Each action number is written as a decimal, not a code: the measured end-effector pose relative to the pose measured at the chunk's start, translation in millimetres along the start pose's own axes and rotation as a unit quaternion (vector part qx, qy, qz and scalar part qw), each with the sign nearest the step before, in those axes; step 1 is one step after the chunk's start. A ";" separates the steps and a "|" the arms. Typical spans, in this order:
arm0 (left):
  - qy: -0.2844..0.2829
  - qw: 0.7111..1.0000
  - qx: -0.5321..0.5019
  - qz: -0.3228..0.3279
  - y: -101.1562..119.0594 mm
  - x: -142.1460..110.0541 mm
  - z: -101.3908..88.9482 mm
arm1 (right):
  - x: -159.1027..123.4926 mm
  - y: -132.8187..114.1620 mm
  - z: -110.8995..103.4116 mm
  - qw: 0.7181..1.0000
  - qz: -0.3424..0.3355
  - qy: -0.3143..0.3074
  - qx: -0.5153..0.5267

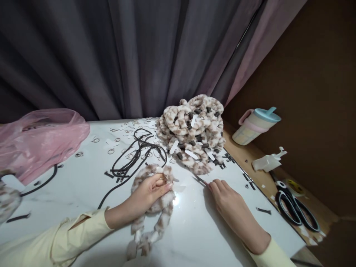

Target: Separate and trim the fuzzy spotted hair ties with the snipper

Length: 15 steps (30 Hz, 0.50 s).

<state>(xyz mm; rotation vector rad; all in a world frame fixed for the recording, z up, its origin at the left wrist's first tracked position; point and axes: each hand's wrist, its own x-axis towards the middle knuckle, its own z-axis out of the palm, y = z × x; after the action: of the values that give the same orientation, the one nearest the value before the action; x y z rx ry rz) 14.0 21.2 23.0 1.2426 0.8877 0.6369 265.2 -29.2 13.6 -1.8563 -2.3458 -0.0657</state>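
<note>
My left hand [155, 191] is closed on a fluffy white-and-brown plush loop [164, 204], thumb and fingertips pinching its upper part. The loop's lower part hangs down over the white table, with pale bands near its bottom end. My right hand [226, 200] is to the right, fingers closed around a thin, dark, pointed tool [200, 180] that lies low over the tabletop. Its exact kind is hard to make out. Beyond both hands rises a pile of similar plush loops [194, 129] with dark wrapped bands and white tabs.
Dark cord [133, 155] lies tangled left of the pile, among scattered metal rings [111, 151]. A pink plastic bag [55, 137] sits at the left. Along the right edge are black-handled scissors [294, 207], a small white bottle [267, 162] and a blue-lidded cup [251, 128]. A curtain [125, 55] hangs behind.
</note>
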 end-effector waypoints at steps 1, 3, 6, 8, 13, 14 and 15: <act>0.002 1.000 -0.002 -0.001 1.2 -1.3 1.3 | -7.9 1.1 -4.5 0.996 0.040 0.000 0.083; 0.005 1.000 -0.016 -0.005 4.2 -3.3 4.2 | -24.9 -0.6 -12.6 0.956 0.125 -0.005 0.267; 0.005 0.999 -0.046 -0.021 9.4 -4.0 9.9 | -45.8 -13.7 -17.8 0.827 0.225 -0.007 0.516; 0.006 0.998 -0.051 -0.028 12.2 -3.4 14.3 | -52.4 -23.7 -16.0 0.694 0.279 -0.005 0.663; 0.023 0.998 -0.052 -0.013 14.1 -0.4 23.6 | -47.0 -18.9 -9.3 0.391 0.309 -0.056 0.865; 0.020 0.998 -0.055 -0.009 13.8 0.3 24.8 | -44.6 -13.7 -9.9 0.362 0.307 -0.071 0.877; 0.017 0.998 -0.059 -0.006 13.5 1.0 25.9 | -42.4 -8.6 -11.1 0.346 0.308 -0.090 0.882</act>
<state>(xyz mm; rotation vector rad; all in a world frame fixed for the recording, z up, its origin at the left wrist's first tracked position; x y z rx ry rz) 37.1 11.5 37.9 1.1225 0.8717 0.6926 267.3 -73.4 18.9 -0.9418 -0.2564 1.8320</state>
